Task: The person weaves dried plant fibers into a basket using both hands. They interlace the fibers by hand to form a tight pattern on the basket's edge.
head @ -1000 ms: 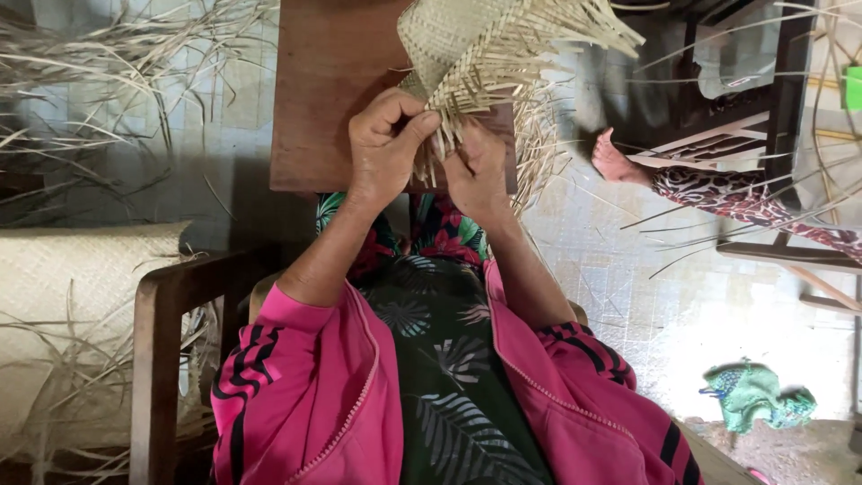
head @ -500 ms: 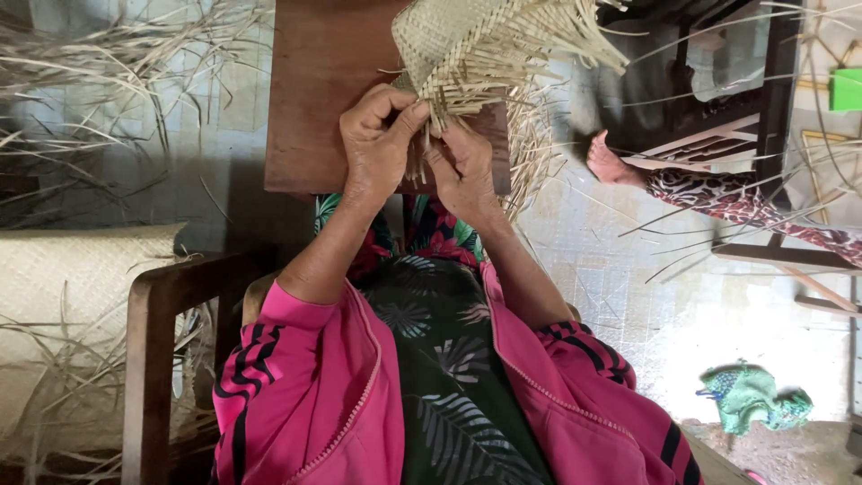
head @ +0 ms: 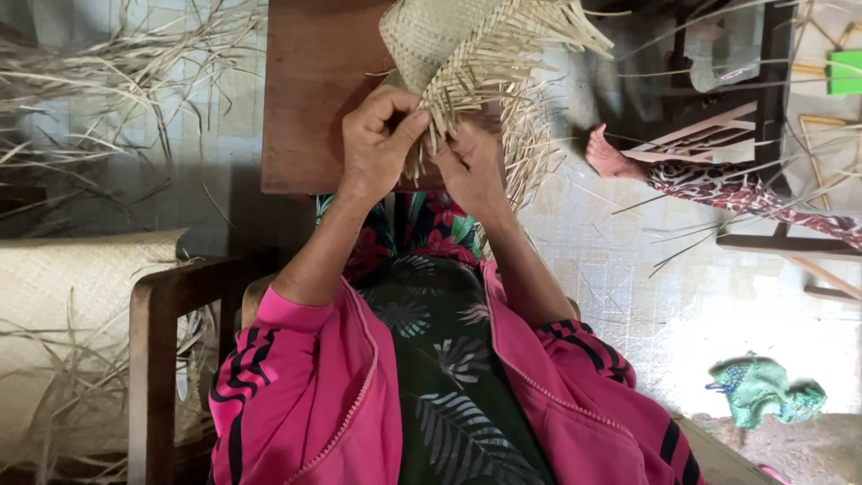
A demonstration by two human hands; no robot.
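Note:
A pale woven straw piece [head: 449,40] with loose strips fanning to the right lies on a low brown wooden table [head: 310,99]. My left hand [head: 377,144] pinches strips at its lower edge between thumb and fingers. Just to the right, my right hand [head: 471,166] grips the neighbouring strips, partly under the hanging fringe. Both arms wear pink sleeves with black stripes.
A rolled woven mat [head: 63,305] and loose straw lie at left beside a wooden chair arm [head: 157,359]. Another person's foot and patterned leg [head: 718,184] rest at right near wooden furniture [head: 772,242]. A green cloth [head: 763,391] lies on the tiled floor.
Both hands stay on the straw strips with only small finger movements. The view has shifted slightly, and the other person's foot now sits a little lower in the picture.

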